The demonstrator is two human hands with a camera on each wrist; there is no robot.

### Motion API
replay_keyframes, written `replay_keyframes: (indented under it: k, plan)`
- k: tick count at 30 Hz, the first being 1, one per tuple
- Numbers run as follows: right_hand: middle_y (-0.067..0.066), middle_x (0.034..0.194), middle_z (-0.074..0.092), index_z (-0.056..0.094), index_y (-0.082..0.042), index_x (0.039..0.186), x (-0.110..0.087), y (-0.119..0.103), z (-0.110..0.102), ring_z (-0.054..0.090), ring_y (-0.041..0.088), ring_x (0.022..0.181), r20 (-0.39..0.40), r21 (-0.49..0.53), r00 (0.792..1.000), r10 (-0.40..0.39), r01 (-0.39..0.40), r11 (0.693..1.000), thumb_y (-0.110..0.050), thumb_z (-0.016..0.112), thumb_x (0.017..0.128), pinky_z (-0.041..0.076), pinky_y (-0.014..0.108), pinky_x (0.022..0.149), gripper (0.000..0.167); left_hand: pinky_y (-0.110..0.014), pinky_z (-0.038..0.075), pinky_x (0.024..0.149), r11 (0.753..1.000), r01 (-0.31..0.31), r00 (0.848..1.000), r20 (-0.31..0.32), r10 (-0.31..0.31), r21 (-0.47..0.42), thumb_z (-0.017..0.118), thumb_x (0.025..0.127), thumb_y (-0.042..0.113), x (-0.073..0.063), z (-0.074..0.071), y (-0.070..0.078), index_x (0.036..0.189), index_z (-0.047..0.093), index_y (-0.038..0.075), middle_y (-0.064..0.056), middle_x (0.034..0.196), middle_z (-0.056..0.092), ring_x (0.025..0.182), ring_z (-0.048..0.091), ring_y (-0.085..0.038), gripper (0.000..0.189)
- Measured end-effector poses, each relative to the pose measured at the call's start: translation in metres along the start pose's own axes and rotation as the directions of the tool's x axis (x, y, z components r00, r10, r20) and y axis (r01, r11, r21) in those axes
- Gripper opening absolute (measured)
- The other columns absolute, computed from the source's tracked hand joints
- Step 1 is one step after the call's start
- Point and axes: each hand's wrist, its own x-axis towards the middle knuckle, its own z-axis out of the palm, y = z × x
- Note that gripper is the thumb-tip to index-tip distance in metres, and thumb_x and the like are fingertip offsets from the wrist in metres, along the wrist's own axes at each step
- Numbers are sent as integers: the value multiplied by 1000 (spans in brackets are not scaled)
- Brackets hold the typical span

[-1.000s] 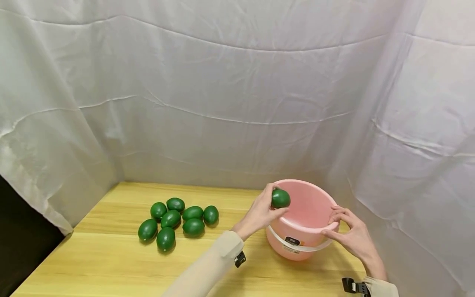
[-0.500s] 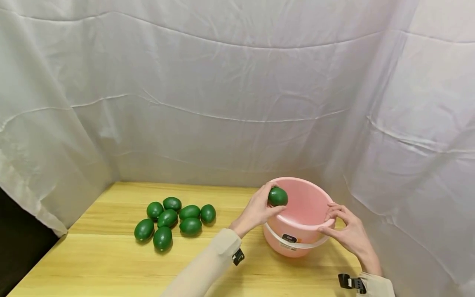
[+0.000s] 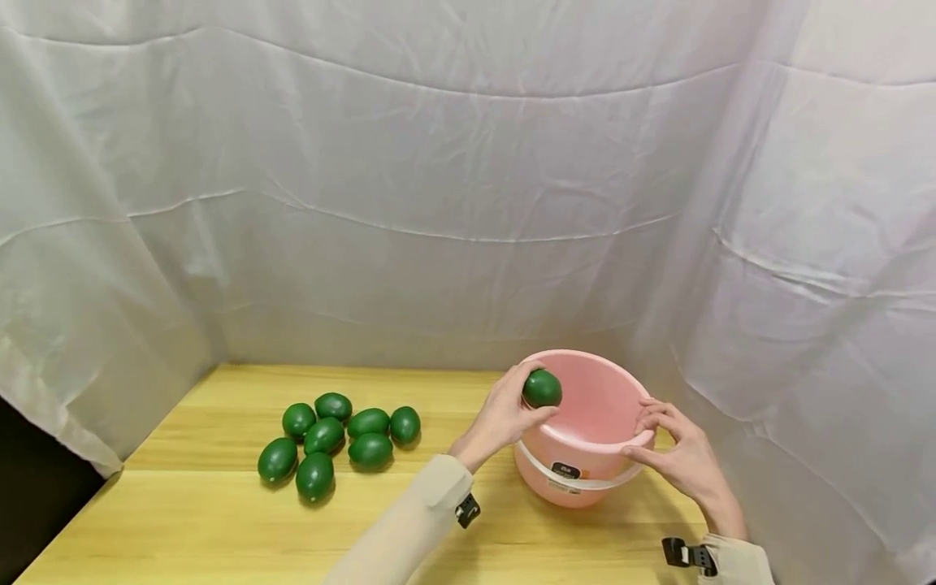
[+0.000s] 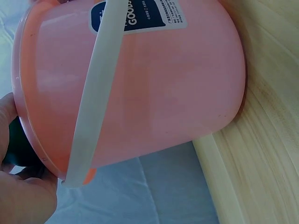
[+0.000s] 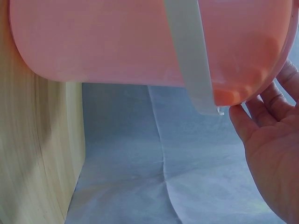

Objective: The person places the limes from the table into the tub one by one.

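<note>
My left hand (image 3: 504, 413) holds a dark green avocado (image 3: 543, 388) between fingers and thumb at the left rim of a pink bucket (image 3: 595, 460). The avocado overlaps the bucket's opening in the head view. On the opposite side, my right hand (image 3: 686, 459) pinches the bucket's rim, thumb outside and fingertips over the inner edge. In the left wrist view, the bucket wall partly hides the avocado (image 4: 21, 147). A white handle (image 5: 189, 51) hangs down across the bucket's side. The bucket stands upright on the table; its bottom inside is hidden.
Several more avocados (image 3: 324, 436) lie grouped on the left half of the wooden table (image 3: 219, 520). Pale cloth (image 3: 439, 203) hangs behind the table and along both sides. The bucket stands close to the right-hand cloth.
The whole head view has shifted slightly, with table, avocados and bucket sliding a little left in it. Both hands keep their hold, with the avocado still at the rim.
</note>
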Motion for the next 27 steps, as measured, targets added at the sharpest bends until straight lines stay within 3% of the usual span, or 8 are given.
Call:
replay_keyframes:
  k: [9,16,23,27]
  plan:
    - [5,106,63,67,-16,82,1,-2,0,48,-1,124,-6,15,1000,-24,24,1000,-4,91,60,25,5,106,34,-29,52,87,1000,-16,1000,-12,16,13,79,83,27,-1,0,0,135,51,22,-3,124,61,104,61,-17,60]
    - [7,107,63,67,-15,82,1,-2,0,48,-3,124,3,9,1000,-13,13,1000,-6,91,62,26,5,105,33,-26,51,86,1000,18,1000,-3,-18,-12,80,82,27,-1,-1,0,134,53,22,-2,123,61,99,62,-16,59]
    - [6,107,63,66,-14,81,1,-2,0,47,-4,123,8,-1,1000,2,-2,1000,-6,91,63,26,4,104,32,-33,48,100,1000,-13,1000,-1,13,20,79,84,27,-1,0,-1,134,53,16,-4,128,62,118,58,-21,57]
    - [4,107,62,66,-13,81,1,-2,-1,47,-3,123,8,-7,1000,1,-1,1000,-6,91,63,26,4,104,32,-31,49,97,999,-15,1000,13,14,31,78,85,27,-1,-2,1,134,54,14,-6,129,61,111,61,-18,56]
